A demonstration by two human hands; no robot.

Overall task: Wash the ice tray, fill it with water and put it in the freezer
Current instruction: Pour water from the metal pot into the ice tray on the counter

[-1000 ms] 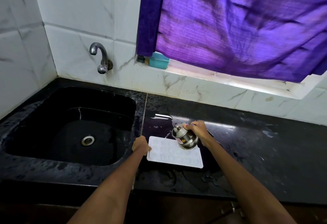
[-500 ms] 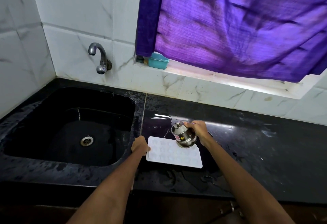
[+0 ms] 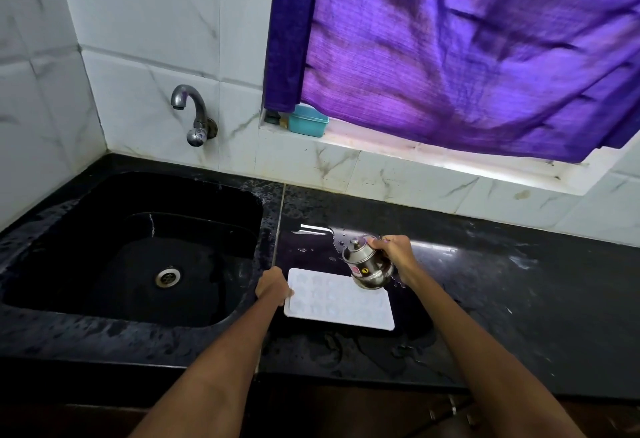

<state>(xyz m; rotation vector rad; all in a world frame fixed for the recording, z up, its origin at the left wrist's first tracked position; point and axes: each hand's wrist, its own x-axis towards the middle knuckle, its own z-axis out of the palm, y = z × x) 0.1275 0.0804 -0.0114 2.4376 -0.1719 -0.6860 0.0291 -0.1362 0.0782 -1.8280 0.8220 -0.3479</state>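
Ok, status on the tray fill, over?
Left hand grips the white ice tray by its left edge, flat on the wet counter. Right hand holds a steel pot tilted over it. Nothing blocking.

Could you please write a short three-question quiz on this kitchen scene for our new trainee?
1. True or false: the ice tray lies inside the sink.
2. Which hand holds the steel jug?
3. What does the left hand grip: A the tap, B the tray's edge, C the curtain?

Key
1. False: it lies on the counter, right of the sink.
2. The right hand, tilting the jug above the tray.
3. B.
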